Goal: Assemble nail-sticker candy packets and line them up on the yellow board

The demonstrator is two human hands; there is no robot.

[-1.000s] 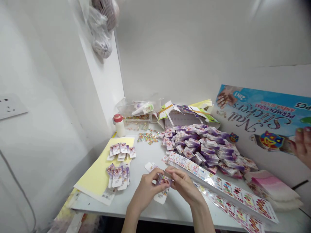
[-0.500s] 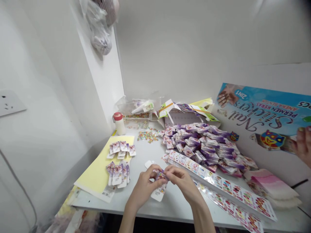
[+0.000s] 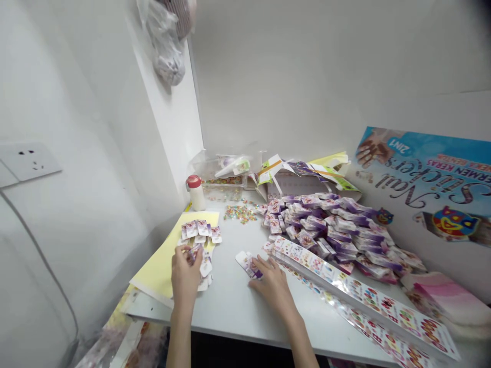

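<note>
My left hand (image 3: 186, 276) is over the lower group of flattened small cartons (image 3: 205, 265) on the yellow sheet. Its thumb and fingers close on a white-and-purple small carton (image 3: 196, 250), partly hidden by the fingers. My right hand (image 3: 271, 283) lies lower on the white table, thumb and fingertips around the purple end of another small carton (image 3: 254, 268). Beside that one, a carton with a white flap (image 3: 242, 257) lies on the tabletop. Further up the yellow sheet sits a second group of flattened cartons (image 3: 201, 228).
A large heap of folded small boxes (image 3: 318, 225) lies at the right, behind long sticker strips (image 3: 368, 296). Small colourful pieces (image 3: 241, 213) are scattered near a red-capped bottle (image 3: 197, 194). A big printed "Nail Stickers" box (image 3: 429, 174) stands at the far right.
Both hands were together over one carton; now they are apart. My left hand has moved left to the lower carton group, my right down onto the cartons on the table. The view has shifted slightly.
</note>
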